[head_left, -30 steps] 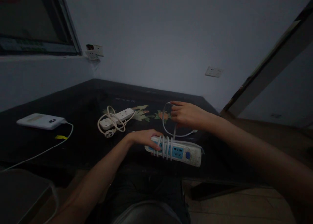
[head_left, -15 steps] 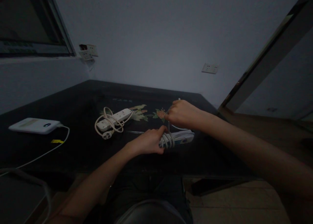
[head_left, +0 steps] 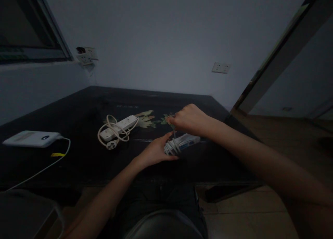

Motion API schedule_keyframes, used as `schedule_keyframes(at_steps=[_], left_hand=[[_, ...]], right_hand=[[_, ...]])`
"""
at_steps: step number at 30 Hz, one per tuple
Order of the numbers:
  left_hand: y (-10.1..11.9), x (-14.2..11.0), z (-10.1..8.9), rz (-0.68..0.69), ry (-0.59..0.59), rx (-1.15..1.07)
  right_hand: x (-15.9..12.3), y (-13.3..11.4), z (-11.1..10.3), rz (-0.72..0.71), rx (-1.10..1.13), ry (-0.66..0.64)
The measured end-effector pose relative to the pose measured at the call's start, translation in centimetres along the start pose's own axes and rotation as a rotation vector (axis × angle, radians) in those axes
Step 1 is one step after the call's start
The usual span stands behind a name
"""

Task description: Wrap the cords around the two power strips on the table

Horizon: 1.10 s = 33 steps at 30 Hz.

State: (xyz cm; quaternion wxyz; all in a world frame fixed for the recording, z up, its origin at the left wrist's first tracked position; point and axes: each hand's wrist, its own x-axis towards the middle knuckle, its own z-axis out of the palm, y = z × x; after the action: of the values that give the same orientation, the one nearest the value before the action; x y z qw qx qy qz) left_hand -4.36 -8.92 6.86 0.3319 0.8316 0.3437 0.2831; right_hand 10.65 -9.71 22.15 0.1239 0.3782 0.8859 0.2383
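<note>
My left hand (head_left: 155,150) grips the near end of a long white power strip (head_left: 190,140), thumb and fingers on either side of it. Several turns of its grey-white cord (head_left: 172,147) are wound around that end. Above the strip, my right hand (head_left: 191,118) is closed on the cord, which runs down taut to the turns. The right fist hides the cord's free end. To the left lies another white power strip (head_left: 128,122), its cream cord (head_left: 99,131) looped loosely over it and its plug (head_left: 111,145) at the front.
A white power bank (head_left: 32,138) with a cable (head_left: 68,149) and a yellow tag (head_left: 57,155) lies on the left of the black table (head_left: 85,162). Wall sockets (head_left: 220,67) are on the wall behind. The table's front edge is close to my body.
My right hand has moved slightly left and nearer the wound turns, with the cord in it. My left hand has spread a little around the wrapped end. The camera view has shifted slightly.
</note>
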Motion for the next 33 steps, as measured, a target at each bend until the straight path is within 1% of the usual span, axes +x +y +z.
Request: schedule_keyframes(at_steps=[3, 6, 9, 12, 14, 16, 18, 21, 24, 26, 30, 33], left_hand=[[-0.5, -0.2, 0.1, 0.003, 0.063, -0.005], [-1.3, 0.0, -0.2, -0.013, 0.169, 0.022], [-2.2, 0.5, -1.5, -0.028, 0.304, 0.125], [-2.5, 1.0, -3.4, 0.009, 0.424, 0.227], [-2.4, 1.0, -4.5, 0.045, 0.490, 0.252], [-2.1, 0.9, -5.1, 0.069, 0.534, 0.226], [-1.7, 0.7, -5.3, 0.067, 0.544, 0.131], [-1.1, 0.5, -5.1, 0.034, 0.523, -0.043], [-0.9, 0.2, -4.9, -0.016, 0.512, -0.155], [-0.8, 0.0, -4.8, -0.053, 0.504, -0.235], [-0.6, -0.5, -4.8, -0.085, 0.475, -0.418], [-0.3, -1.1, -4.6, -0.079, 0.481, -0.537]], right_hand=[[0.1, -0.4, -0.3, 0.009, -0.007, 0.006], [0.0, -0.8, -0.7, 0.019, 0.004, 0.008], [-0.3, -1.0, -0.9, 0.078, 0.038, 0.030], [-1.0, -0.6, -0.7, 0.169, 0.086, 0.081], [-1.6, -0.3, -0.5, 0.219, 0.126, 0.091], [-2.3, -0.6, -0.1, 0.248, 0.197, 0.072], [-3.0, -1.6, 0.4, 0.235, 0.319, 0.033], [-4.0, -3.9, 1.2, 0.178, 0.525, -0.017], [-4.8, -5.3, 2.1, 0.201, 0.636, 0.009], [-5.2, -5.0, 2.6, 0.242, 0.722, 0.080], [-5.8, -3.3, 3.4, 0.308, 0.917, 0.231], [-5.7, -2.6, 4.5, 0.374, 0.972, 0.312]])
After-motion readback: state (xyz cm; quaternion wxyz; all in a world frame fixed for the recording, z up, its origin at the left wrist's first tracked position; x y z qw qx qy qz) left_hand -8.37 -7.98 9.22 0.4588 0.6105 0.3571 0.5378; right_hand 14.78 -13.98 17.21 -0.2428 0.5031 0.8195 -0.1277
